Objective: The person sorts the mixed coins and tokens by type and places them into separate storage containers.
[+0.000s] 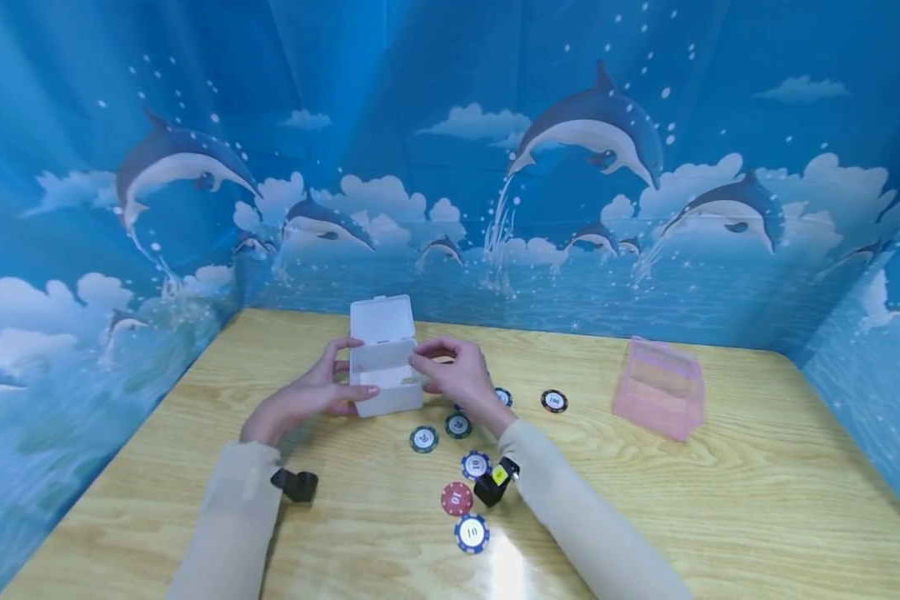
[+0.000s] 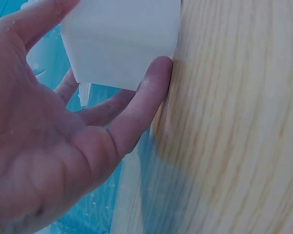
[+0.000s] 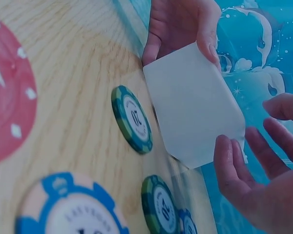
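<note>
Dolphin-printed blue cloth walls in the wooden desk (image 1: 720, 467) on three sides. Toward its far edge, left of the middle, I hold a small white box (image 1: 385, 379) with its lid tipped up. My left hand (image 1: 307, 398) grips the box's left side, thumb and fingers curled round it. My right hand (image 1: 453, 375) hovers at its right rim, fingers loosely bent, touching or nearly so. Poker chips (image 1: 457, 498) lie scattered toward the near edge; I judge I'm filling the box, so next comes picking up a chip.
</note>
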`<state>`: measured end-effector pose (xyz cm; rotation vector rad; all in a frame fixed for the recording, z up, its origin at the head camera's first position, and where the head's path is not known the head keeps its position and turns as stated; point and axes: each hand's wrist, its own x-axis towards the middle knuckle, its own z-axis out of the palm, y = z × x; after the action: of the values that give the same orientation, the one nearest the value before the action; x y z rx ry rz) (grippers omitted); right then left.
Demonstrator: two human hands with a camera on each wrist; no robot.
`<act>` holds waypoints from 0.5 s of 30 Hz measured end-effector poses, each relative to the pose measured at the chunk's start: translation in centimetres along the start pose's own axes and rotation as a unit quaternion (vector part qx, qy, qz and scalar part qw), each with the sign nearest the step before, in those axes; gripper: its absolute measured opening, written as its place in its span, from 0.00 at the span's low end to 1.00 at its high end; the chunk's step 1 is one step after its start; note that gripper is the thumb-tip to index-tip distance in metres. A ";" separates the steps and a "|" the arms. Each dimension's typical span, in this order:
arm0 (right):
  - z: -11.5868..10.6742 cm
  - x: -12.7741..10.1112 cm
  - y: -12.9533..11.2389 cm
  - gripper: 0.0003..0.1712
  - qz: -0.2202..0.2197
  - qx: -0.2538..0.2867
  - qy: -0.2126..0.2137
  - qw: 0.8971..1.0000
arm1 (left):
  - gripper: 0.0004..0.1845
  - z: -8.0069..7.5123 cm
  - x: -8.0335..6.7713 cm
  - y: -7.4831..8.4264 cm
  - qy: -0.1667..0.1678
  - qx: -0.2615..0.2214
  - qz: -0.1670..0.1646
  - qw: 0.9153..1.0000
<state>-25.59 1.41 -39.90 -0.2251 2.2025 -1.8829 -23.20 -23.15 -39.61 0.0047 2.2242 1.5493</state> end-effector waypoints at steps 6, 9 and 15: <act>-0.6 -0.3 -0.3 0.17 -0.015 -0.016 -0.017 1.000 | 0.51 0.0 0.0 0.0 0.001 0.009 -0.002 1.000; -0.8 -0.4 -0.3 0.18 -0.022 -0.021 -0.027 0.999 | 0.52 0.0 0.1 0.0 0.001 0.013 -0.001 1.000; -1.2 -0.7 -0.1 0.21 -0.054 -0.041 -0.051 0.996 | 0.53 0.1 0.0 0.0 -0.006 0.001 0.006 1.000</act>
<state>-25.25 2.78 -39.58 -0.4524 2.2423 -1.7932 -23.17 -23.07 -39.65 0.0266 2.2206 1.5492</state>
